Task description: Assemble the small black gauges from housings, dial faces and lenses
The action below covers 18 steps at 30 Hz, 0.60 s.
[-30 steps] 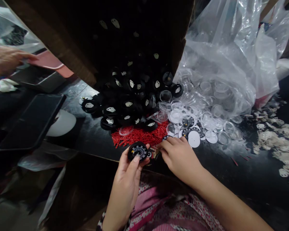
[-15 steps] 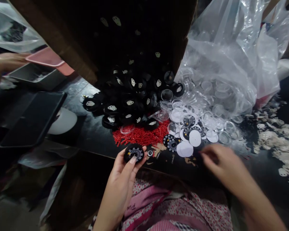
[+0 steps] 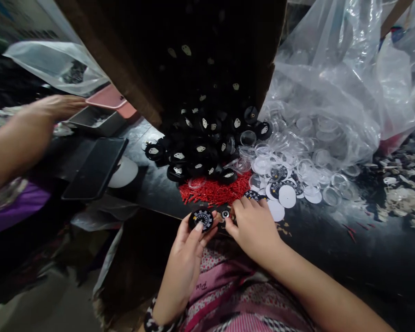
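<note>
My left hand grips a round black gauge body with a printed dial facing up, thumb and fingers round its rim. My right hand rests on the dark table edge just right of it, fingertips pinched at a small round part beside the gauge. Just beyond the hands lie a heap of small red pointers and loose dial discs, some printed, some white side up.
A pile of black gauge housings spills from a tipped cardboard box. Clear round covers pour out of a plastic bag. A black phone lies at left, where another person's arm reaches toward a pink tray.
My right hand swung out right over the table, then came back beside the gauge. The left hand kept its hold. The view shifted left, showing more of the other person's arm.
</note>
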Available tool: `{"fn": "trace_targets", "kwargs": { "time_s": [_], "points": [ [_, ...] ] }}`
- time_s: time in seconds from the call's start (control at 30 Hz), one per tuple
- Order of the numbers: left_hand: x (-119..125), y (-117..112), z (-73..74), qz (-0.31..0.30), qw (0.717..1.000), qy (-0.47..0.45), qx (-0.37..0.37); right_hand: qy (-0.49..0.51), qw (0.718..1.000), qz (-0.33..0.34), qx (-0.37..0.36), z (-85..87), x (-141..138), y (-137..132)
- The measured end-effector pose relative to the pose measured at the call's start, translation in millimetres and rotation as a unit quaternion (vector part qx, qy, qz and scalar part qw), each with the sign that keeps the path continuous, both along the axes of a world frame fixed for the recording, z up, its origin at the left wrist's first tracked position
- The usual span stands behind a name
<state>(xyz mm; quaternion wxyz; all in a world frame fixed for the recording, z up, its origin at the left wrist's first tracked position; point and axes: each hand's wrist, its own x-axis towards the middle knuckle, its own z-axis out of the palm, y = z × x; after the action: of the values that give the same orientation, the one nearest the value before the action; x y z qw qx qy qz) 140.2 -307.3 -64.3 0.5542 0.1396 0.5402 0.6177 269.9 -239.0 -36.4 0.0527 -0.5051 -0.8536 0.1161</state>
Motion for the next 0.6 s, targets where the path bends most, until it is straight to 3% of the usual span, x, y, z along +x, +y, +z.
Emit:
{"fn": "trace_targets", "kwargs": {
  "time_s": [0.33, 0.47, 0.6],
  "points": [
    [7.0, -1.2, -1.2, -0.006, 1.000, -0.030, 0.009, -0.018, 1.000, 0.005, -0.012, 1.0, 4.0, 8.5],
    [15.0, 2.1, 3.8, -0.030, 0.998, -0.059, -0.001, 0.040, 0.998, 0.022, -0.031, 1.8, 16.7, 9.9],
    [22.7, 10.6, 10.0, -0.034, 0.997, -0.073, -0.001, 0.097, 0.995, 0.030, 0.000, 2.0, 32.7, 4.7]
  ]
}}
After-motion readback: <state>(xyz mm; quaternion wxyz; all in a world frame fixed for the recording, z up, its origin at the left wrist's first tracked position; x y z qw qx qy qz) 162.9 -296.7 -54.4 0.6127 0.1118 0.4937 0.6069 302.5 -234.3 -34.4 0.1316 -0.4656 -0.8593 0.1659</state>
